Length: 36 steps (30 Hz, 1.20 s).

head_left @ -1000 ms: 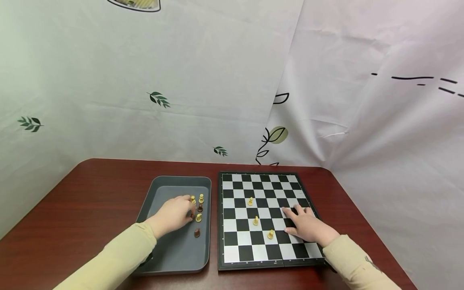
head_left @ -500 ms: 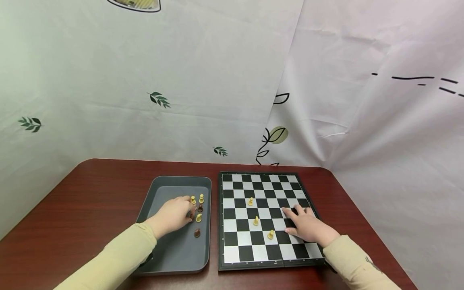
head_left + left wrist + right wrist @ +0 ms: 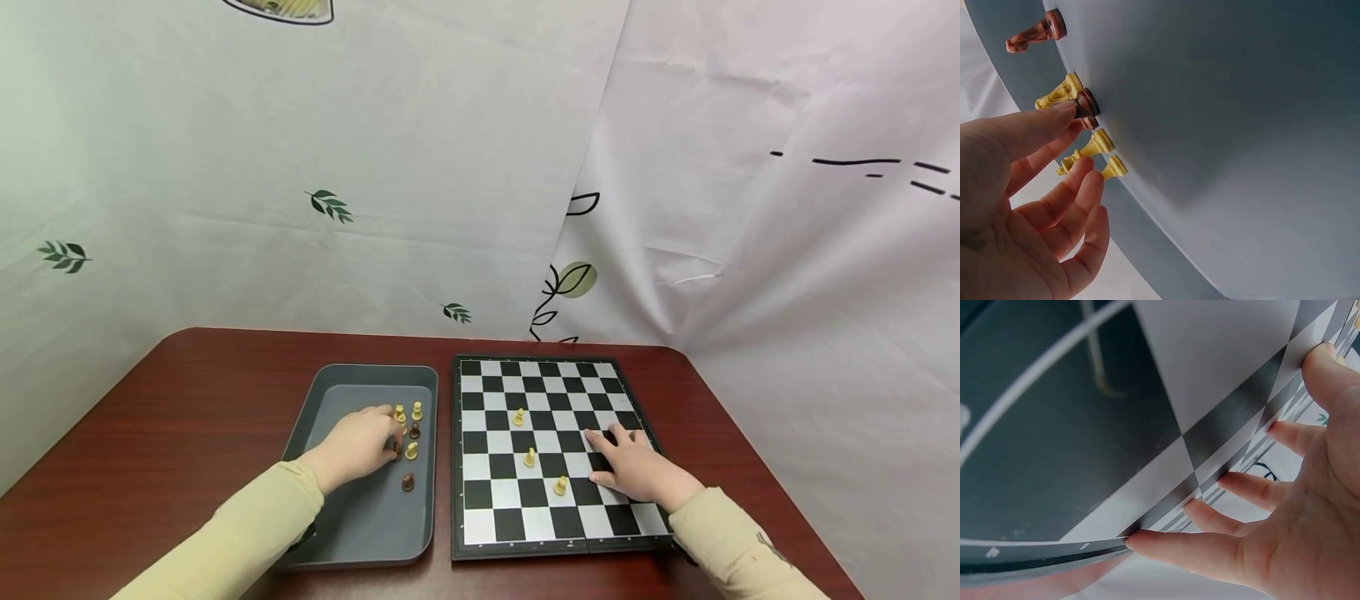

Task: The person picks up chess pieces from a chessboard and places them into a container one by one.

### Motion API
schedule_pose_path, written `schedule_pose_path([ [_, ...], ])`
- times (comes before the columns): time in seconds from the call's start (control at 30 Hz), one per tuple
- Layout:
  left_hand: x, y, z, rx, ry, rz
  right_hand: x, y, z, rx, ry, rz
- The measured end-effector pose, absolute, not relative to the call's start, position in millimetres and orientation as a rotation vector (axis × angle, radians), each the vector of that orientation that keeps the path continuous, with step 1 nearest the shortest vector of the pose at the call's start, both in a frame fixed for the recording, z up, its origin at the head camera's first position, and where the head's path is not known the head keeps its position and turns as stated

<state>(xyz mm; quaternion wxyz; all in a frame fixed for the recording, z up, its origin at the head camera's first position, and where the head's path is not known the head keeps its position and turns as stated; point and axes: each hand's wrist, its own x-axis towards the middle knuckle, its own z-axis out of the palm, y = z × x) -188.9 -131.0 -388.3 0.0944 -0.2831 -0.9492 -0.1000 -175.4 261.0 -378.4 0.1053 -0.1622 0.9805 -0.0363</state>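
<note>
My left hand (image 3: 358, 446) reaches into the grey tray (image 3: 360, 525), where its thumb and index finger pinch a brown chess piece (image 3: 1088, 103) near the base. The fingers partly hide that piece. Around it stand a yellow knight (image 3: 1063, 90), a second brown piece (image 3: 415, 431) and several yellow pieces (image 3: 417, 410). A brown knight (image 3: 408, 482) stands apart, nearer the front. My right hand (image 3: 636, 467) is spread over the right side of the black-and-white chessboard (image 3: 478, 527), its fingertips resting on the squares and holding nothing.
Three yellow pieces stand on the board: one farther back (image 3: 518, 417), a middle piece (image 3: 529, 457), and a front piece (image 3: 560, 486) left of the right thumb. Tray and board lie side by side on a reddish-brown table (image 3: 225, 400), with a printed white cloth (image 3: 420, 167) behind.
The left fingertips and the pinched brown piece have shifted very slightly left, baring a bit more of a yellow piece behind. The right hand has stayed where it was.
</note>
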Motion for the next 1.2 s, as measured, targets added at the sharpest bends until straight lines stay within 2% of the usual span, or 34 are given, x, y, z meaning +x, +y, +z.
schedule_pose_path([
  [1.2,-187,-131,-371,-0.795,-2.86,-0.305,-175,260,-377,-0.454,2.883,-0.111],
])
